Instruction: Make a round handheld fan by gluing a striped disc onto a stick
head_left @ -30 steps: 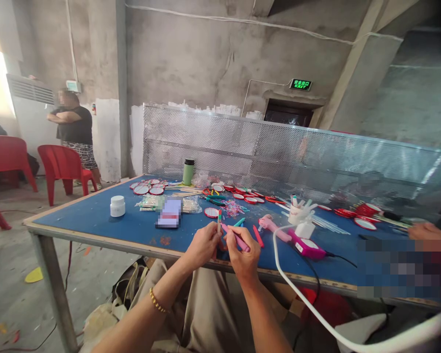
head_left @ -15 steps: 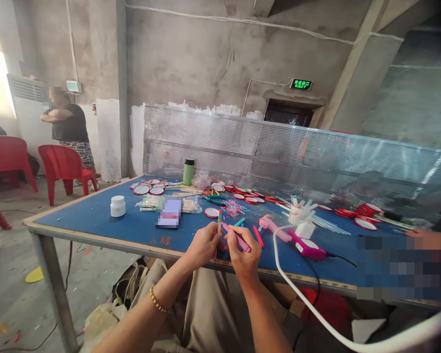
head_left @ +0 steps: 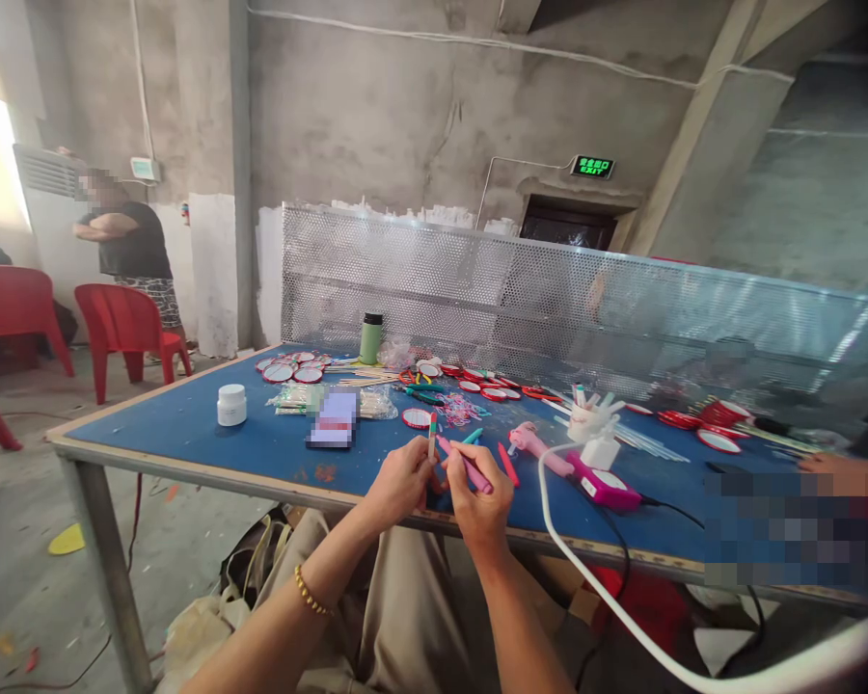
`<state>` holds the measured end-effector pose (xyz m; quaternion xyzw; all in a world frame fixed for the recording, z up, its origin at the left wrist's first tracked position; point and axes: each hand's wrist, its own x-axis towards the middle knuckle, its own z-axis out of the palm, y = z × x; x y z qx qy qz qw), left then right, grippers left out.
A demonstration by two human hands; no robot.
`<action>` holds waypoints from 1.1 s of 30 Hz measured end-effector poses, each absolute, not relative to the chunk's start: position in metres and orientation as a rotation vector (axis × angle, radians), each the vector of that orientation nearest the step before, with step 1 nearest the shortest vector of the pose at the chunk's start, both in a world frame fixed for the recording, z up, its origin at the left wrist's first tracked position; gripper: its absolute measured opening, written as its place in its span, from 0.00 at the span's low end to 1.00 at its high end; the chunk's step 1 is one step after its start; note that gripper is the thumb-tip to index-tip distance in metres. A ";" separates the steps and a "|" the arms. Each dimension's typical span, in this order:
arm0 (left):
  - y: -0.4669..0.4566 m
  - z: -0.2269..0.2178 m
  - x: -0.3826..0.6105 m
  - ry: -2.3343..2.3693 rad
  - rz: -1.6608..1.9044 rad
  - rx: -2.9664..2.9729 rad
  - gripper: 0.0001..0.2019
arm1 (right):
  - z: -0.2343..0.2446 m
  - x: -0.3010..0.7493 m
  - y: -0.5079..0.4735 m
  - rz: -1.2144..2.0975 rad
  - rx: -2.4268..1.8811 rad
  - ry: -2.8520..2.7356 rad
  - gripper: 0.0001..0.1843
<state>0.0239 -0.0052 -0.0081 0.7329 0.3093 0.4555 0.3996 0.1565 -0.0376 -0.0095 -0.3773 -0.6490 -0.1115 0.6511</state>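
My left hand [head_left: 399, 484] is closed around a thin upright stick [head_left: 432, 434] with red, white and green bands, at the near edge of the blue table [head_left: 188, 429]. My right hand [head_left: 481, 501] pinches a pink stick [head_left: 465, 465] that slants up to the left, its tip close to the left hand's stick. A green stick [head_left: 471, 437] and a red stick [head_left: 507, 464] lie on the table just beyond my fingers.
A pink glue gun [head_left: 542, 445], a magenta device [head_left: 603, 484] with a black cable and a white cord [head_left: 593, 588] lie at right. Red-rimmed round discs [head_left: 293, 369], a white jar [head_left: 231, 405], a green bottle [head_left: 370, 338] and a perforated metal screen [head_left: 550, 299] stand farther back. A person [head_left: 126, 246] stands by red chairs [head_left: 126, 333] at left; another person's hand [head_left: 835, 465] rests at right.
My hands hold nearly still with the two sticks. The standing person at left has shifted slightly leftward. The other person's hand at right has drawn back a little.
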 end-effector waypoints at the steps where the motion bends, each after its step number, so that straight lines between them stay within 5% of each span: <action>1: -0.005 -0.008 0.024 0.781 1.146 1.856 0.11 | -0.010 0.157 -0.037 -0.246 -0.860 -1.465 0.05; 33: -0.007 -0.004 0.023 0.847 1.180 1.911 0.13 | -0.003 0.154 -0.042 -0.346 -0.834 -1.532 0.05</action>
